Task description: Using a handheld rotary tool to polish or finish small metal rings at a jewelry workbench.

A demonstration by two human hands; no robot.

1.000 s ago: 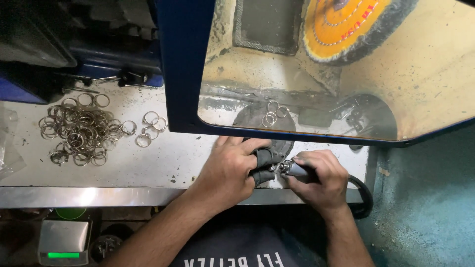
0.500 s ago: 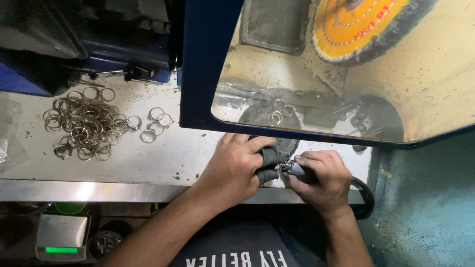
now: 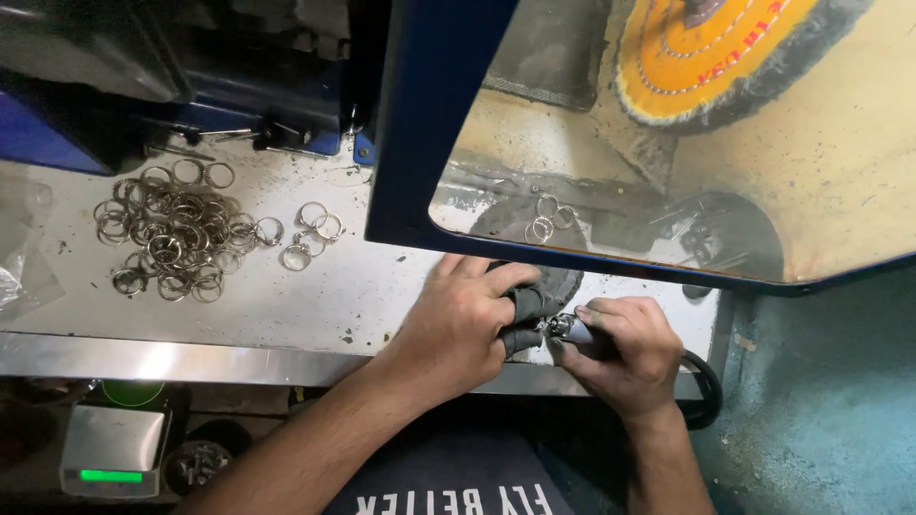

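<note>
Both hands are meeting at the bench edge (image 3: pixel 191 358), the left hand (image 3: pixel 458 324) pinching a small ring (image 3: pixel 551 326) in dark finger guards while the right hand (image 3: pixel 620 348) is gripping a rotary handpiece (image 3: pixel 572 331) against it for steadiness.

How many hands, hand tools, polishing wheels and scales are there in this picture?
Hands: 2 (left hand, right hand)
Tool, in the right hand: 1
Wheel, orange and yellow: 1
Scale: 1
Total: 5
</note>
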